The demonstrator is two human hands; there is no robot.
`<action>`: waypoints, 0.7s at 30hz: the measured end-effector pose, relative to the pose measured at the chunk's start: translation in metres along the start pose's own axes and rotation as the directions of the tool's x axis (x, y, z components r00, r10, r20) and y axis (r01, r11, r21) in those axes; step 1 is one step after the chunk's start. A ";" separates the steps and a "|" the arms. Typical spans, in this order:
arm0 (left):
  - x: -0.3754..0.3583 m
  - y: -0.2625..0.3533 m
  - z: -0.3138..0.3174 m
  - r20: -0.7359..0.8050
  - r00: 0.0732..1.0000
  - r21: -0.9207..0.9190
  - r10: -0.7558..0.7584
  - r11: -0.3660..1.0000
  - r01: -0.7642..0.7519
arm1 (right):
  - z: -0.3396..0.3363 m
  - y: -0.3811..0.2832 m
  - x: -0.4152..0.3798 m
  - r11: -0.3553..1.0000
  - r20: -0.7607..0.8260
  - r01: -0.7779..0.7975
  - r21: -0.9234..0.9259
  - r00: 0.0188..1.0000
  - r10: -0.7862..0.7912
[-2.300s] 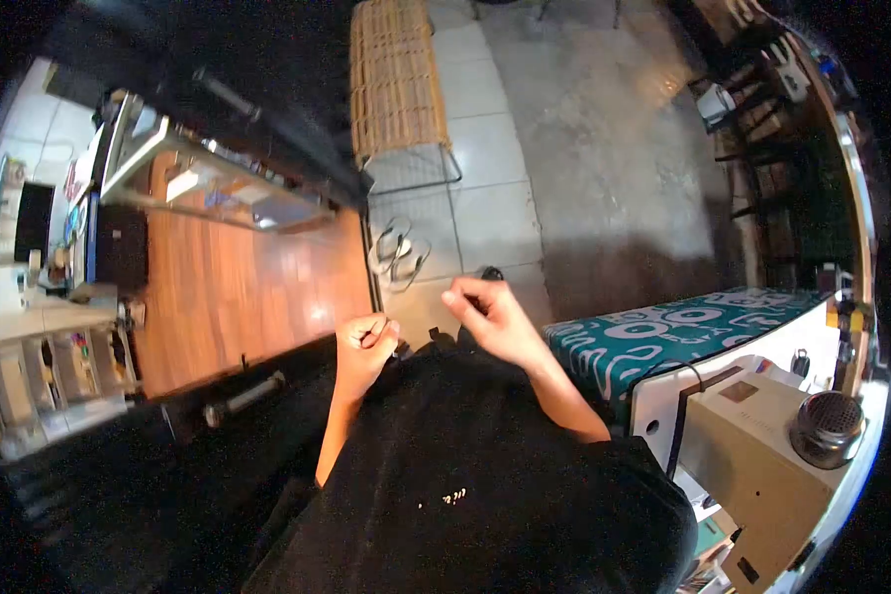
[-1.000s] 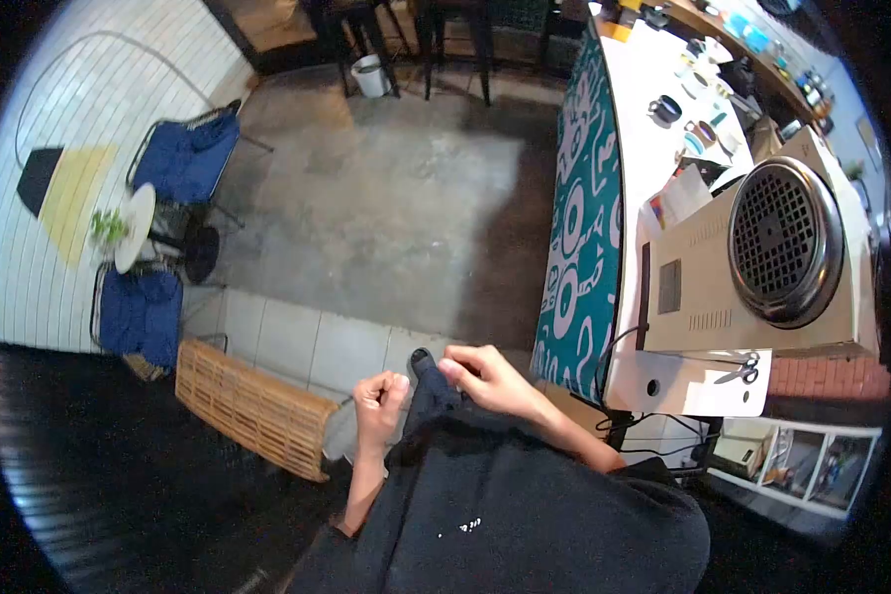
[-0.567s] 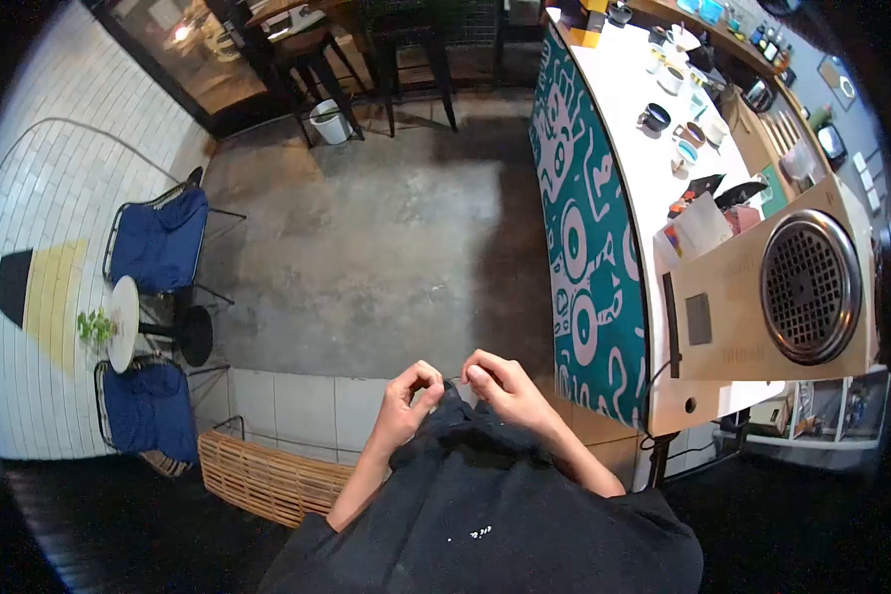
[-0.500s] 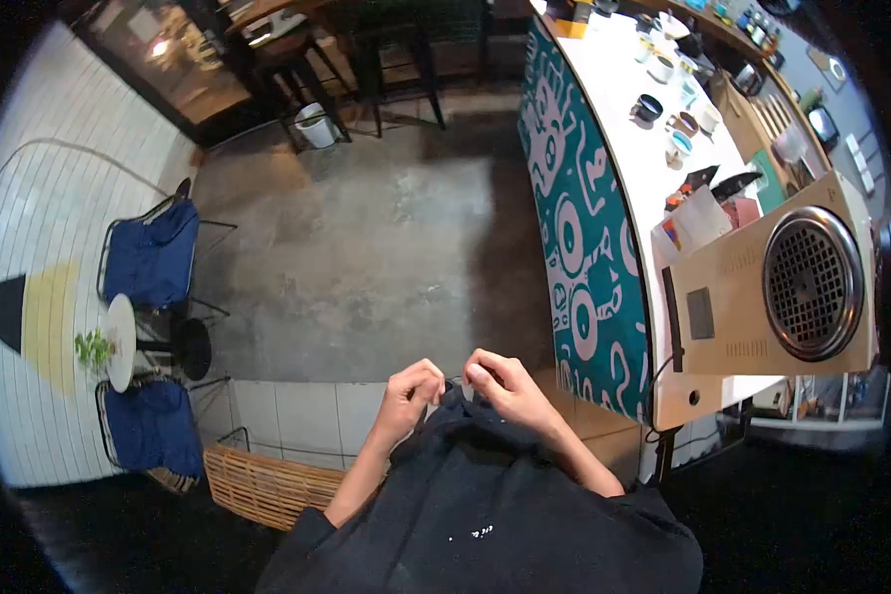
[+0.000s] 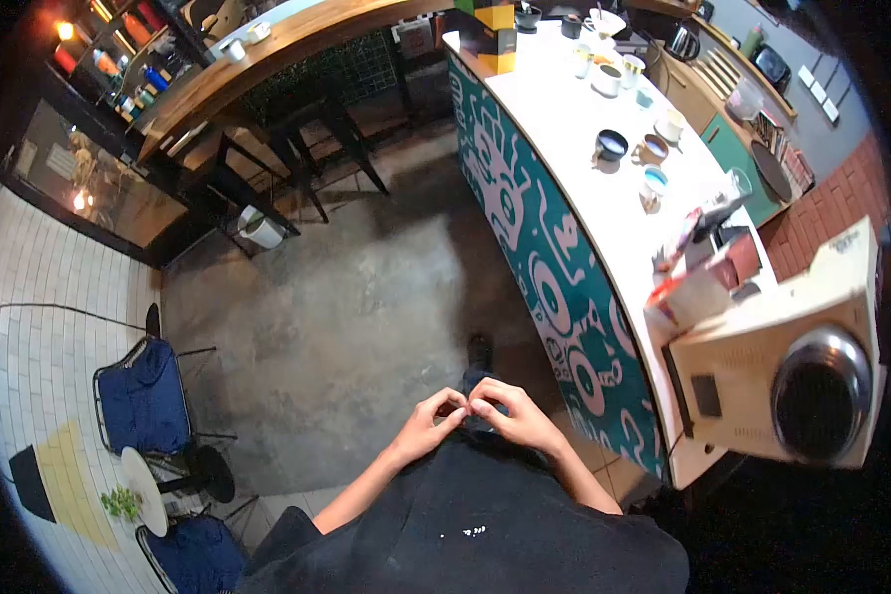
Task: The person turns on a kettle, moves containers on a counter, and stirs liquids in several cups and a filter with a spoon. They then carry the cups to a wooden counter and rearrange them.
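Note:
Low in front of my black shirt [image 5: 455, 515], my two hands meet with their fingertips close together. My left hand [image 5: 431, 424] is closed, thumb and fingers curled into a pinch. My right hand [image 5: 513, 414] is closed in a similar pinch beside it. Whatever lies between the fingertips, if anything, is too small to make out. Just beyond the hands, a dark shoe [image 5: 480, 351] shows on the concrete floor [image 5: 317, 337].
At right runs a white counter [image 5: 544, 109] with a teal patterned front, bearing several cups, including a black cup [image 5: 611, 146], and a beige machine [image 5: 762, 376]. Bar stools [image 5: 317, 129] stand ahead. At left are a blue chair [image 5: 144, 396] and a small round table [image 5: 146, 490].
The view has swung forward and up, showing more of the bar and counter. My hands have come closer together, and a shoe now shows beyond them.

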State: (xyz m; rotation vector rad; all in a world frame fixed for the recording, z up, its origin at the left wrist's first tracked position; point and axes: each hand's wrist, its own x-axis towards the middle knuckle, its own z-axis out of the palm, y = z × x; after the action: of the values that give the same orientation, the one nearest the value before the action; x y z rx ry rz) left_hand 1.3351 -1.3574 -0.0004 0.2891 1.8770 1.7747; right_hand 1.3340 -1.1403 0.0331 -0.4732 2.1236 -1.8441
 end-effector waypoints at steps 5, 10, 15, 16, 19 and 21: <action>0.109 0.050 -0.064 -0.038 0.999 -0.082 0.022 0.996 -0.025 | -0.062 -0.027 0.126 0.997 -0.040 0.069 -0.031 0.997 -0.070; 0.191 0.100 -0.129 -0.146 0.987 -0.147 0.061 0.986 -0.082 | -0.107 -0.047 0.236 0.994 -0.045 0.056 -0.092 0.997 -0.060; 0.256 0.111 -0.201 -0.142 0.987 -0.215 0.079 0.970 -0.108 | -0.120 -0.046 0.319 0.999 -0.074 0.041 -0.029 0.996 -0.044; 0.270 0.110 -0.215 -0.108 0.990 -0.224 0.092 0.968 -0.115 | -0.119 -0.042 0.332 0.998 -0.098 0.054 -0.020 0.994 -0.056; 0.312 0.112 -0.255 0.017 0.995 -0.207 0.094 0.974 -0.089 | -0.116 -0.028 0.370 1.000 -0.200 0.015 0.009 0.980 -0.013; 0.343 0.116 -0.280 0.128 0.985 -0.145 0.115 0.985 -0.096 | -0.113 -0.025 0.395 0.997 -0.281 -0.028 0.066 0.958 0.046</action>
State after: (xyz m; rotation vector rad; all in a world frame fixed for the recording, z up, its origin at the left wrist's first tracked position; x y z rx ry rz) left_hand 0.8815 -1.4130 0.0309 0.4534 1.6630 1.8949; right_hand 0.9307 -1.2103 0.0728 -0.1600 2.2252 -2.0539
